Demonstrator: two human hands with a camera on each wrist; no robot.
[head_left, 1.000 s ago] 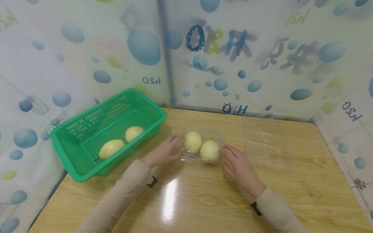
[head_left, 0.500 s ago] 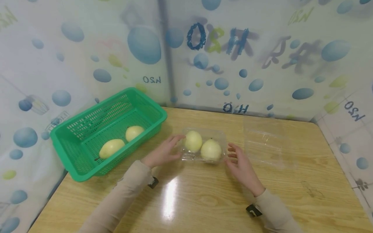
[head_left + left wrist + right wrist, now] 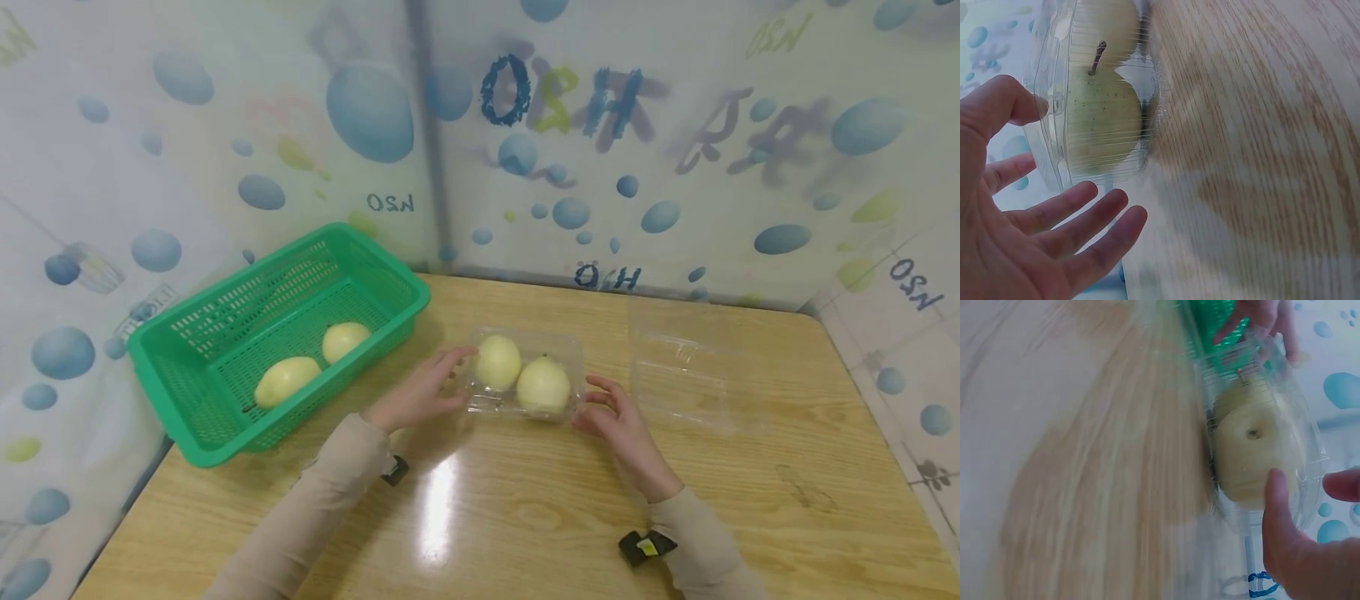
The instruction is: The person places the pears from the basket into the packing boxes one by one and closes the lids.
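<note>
Two pale yellow-green pears, the left pear and the right pear, sit side by side in a clear plastic fruit box on the table. At the box's left end is my left hand; its thumb touches the rim in the left wrist view, while the other fingers spread loosely beside the wall. My right hand is at the opposite end, thumb at the side wall and fingers loosely bent near the rim. Neither hand is closed round anything.
A green perforated basket stands at the left with two more pears inside, a long pear and a rounder pear. Another clear plastic piece lies right of the box. Patterned sheeting walls the table's back and sides.
My right hand has drawn back from the right pear to just outside the box's right end, its wrist turning a little. The left hand, pears and box have hardly moved.
</note>
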